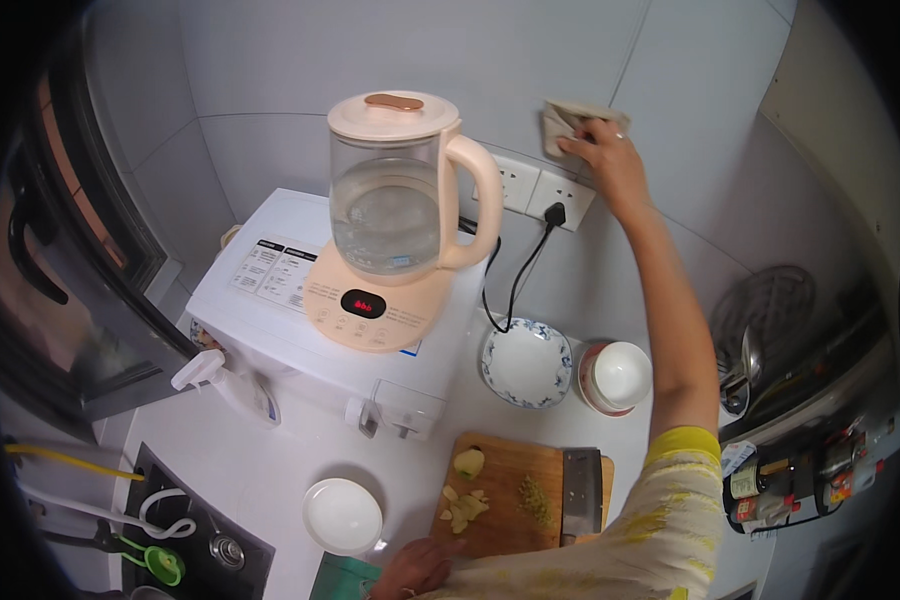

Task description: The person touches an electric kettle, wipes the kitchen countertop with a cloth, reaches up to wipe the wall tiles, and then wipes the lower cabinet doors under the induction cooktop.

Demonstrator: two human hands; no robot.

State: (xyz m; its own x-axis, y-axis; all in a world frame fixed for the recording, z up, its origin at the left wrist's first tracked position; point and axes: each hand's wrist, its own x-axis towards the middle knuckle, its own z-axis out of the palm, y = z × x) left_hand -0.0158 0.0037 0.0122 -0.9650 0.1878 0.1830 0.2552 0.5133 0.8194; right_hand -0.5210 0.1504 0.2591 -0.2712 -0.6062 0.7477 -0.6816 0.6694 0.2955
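My right hand (606, 161) is stretched up to the grey tiled wall and pinches a folded beige cloth (557, 131) against it. Just below the cloth is a white wall socket panel (529, 185) with a black plug (555, 214) in it. Low in the view, my left hand (418, 564) rests by the near left edge of a wooden cutting board (510, 457). My sleeve partly covers that hand, and whether it holds anything is unclear. A peeled piece of produce (469, 463), pale slices (463, 511), minced bits (535, 500) and a cleaver (582, 491) lie on the board.
A pink-based glass kettle (386, 210) with water stands on a white appliance (270, 341). Around the board are a white dish (343, 516), a blue-patterned plate (527, 364), stacked bowls (621, 375) and a spray bottle (247, 397). A dark sink (195, 517) lies left.
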